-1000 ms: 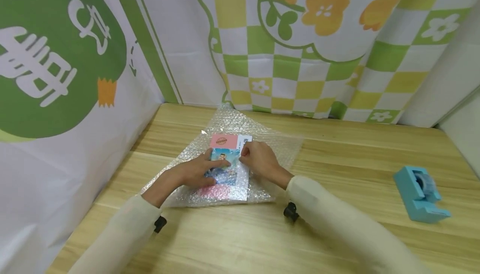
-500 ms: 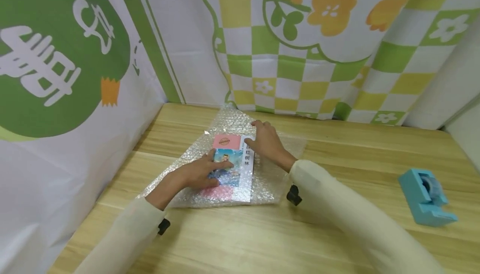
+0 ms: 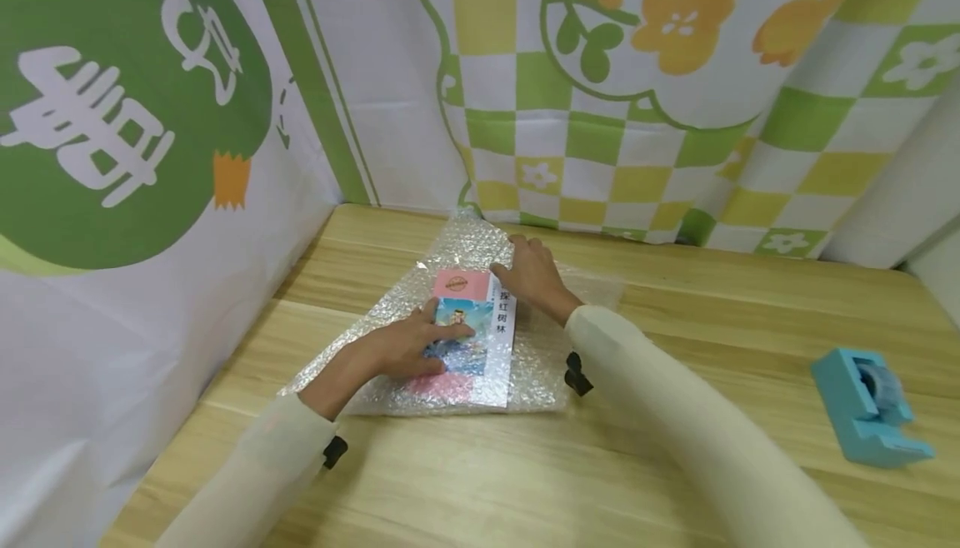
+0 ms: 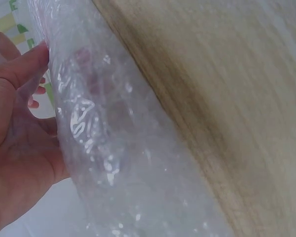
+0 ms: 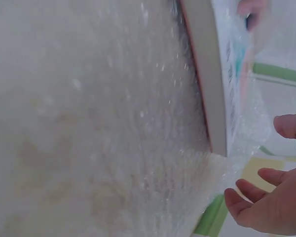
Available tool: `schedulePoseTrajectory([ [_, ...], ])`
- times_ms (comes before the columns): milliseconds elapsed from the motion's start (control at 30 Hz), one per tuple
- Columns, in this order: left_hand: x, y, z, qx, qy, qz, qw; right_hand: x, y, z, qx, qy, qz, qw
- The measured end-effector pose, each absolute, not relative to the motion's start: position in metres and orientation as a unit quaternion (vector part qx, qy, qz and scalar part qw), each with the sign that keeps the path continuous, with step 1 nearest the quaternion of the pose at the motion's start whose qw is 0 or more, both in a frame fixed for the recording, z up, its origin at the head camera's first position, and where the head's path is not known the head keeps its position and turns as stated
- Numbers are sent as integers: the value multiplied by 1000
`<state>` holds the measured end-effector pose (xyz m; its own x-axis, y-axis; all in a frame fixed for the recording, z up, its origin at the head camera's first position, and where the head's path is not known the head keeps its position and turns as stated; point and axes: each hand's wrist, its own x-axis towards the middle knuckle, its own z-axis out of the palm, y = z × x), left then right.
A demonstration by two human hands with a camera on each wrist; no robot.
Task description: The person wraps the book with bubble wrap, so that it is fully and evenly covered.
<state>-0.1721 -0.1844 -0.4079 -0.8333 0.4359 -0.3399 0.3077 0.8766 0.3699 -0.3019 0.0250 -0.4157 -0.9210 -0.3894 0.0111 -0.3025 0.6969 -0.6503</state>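
A book [image 3: 501, 373] with a pink, blue and white cover lies on a sheet of bubble wrap [image 3: 467, 241]. From the left, a fold of the clear wrap covers part of the cover. My left hand [image 3: 401, 350] rests on that fold over the book, fingers spread; the left wrist view shows its thumb and palm against the wrap. Around the book's upper right corner is my right hand [image 3: 536, 276]. In the right wrist view, the fingers of this hand [image 5: 278, 200] are apart and loosely bent, near the book's end [image 5: 209, 89], with nothing pinched between them.
A blue tape dispenser [image 3: 870, 411] with a clear roll stands at the right of the wooden table [image 3: 465, 481]. Patterned cloth [image 3: 570, 127] hangs along the back edge, and a white and green sheet [image 3: 247, 281] along the left.
My right hand has moved from the book's right edge up to its upper right corner, and its fingers have spread. The left hand stays on the book. The head view has shifted slightly.
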Motion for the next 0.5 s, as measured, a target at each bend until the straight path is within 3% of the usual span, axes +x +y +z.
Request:
schedulePoseTrajectory([
  [500, -171, -186, -408, 183, 948, 152, 211, -330, 18, -431, -225, 919, -321, 39],
])
